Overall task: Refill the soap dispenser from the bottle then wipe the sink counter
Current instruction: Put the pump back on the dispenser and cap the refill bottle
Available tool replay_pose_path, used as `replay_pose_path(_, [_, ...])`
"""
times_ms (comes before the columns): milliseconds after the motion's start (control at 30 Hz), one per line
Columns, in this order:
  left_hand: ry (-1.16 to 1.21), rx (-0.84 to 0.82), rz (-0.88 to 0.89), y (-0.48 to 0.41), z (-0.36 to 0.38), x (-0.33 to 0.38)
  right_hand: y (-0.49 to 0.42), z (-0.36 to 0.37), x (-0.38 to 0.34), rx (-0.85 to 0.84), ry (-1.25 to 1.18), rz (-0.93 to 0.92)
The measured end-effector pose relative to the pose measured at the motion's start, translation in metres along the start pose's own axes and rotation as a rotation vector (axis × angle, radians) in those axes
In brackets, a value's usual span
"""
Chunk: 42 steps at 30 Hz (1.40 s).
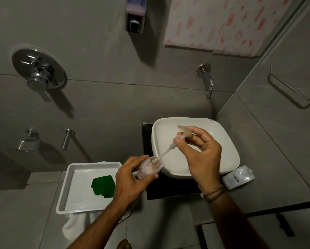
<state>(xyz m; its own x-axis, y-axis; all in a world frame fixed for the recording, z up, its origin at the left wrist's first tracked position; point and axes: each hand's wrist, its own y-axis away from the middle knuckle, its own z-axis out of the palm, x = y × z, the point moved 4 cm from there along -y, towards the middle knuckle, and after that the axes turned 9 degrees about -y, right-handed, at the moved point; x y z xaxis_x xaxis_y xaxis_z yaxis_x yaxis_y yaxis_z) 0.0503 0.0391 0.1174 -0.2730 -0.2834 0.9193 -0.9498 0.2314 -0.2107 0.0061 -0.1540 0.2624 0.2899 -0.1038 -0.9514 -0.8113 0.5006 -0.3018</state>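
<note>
The left hand [130,178] covers the lower body of the soap dispenser [149,168]. The wall-mounted dispenser [135,8] is cut off by the top edge. The refill pouch [238,177] has print too small to read. The white cloth [75,225] lies mostly hidden under the tray [69,186].

White rounded-square ceramic basin [222,159] sits on black counter slab [168,192]. Left of basin: white rectangular plastic tray [75,178], green folded cloth [103,186] inside. Right-front corner of basin: white refill bottle [238,177], lying flat. Behind basin: chrome wall spout [208,81].
</note>
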Motion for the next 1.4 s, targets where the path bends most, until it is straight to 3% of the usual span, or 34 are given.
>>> replay_pose_path(167, [-0.007,0.005,0.012,0.002,-0.001,0.005,0.016,0.023,0.029,-0.098,-0.018,0.078])
replay_pose_path(333, [-0.019,0.013,0.028,0.000,-0.003,0.008,0.031,0.031,0.062,-0.196,0.144,0.161])
replay_pose_path(533, [-0.044,0.002,0.045,0.001,-0.004,0.010,0.033,0.033,0.066,-0.100,0.409,0.119])
replay_pose_path(733, [-0.026,0.004,0.049,-0.001,-0.008,0.017,0.031,0.027,0.065,-0.364,0.143,0.186])
replay_pose_path(867, [-0.070,-0.010,0.045,0.000,-0.005,0.015,0.027,0.028,0.057,-0.244,0.337,0.117])
replay_pose_path(1000, [-0.048,-0.001,0.062,0.003,-0.004,0.017,0.025,0.023,0.062,-0.423,0.238,0.165])
replay_pose_path(1167, [-0.028,-0.002,0.031,0.004,-0.006,0.017,0.025,0.015,0.058,-0.355,0.409,0.075])
replay_pose_path(1400, [-0.015,-0.052,0.057,0.002,-0.008,0.019,0.019,0.012,0.039,-0.588,0.287,0.077])
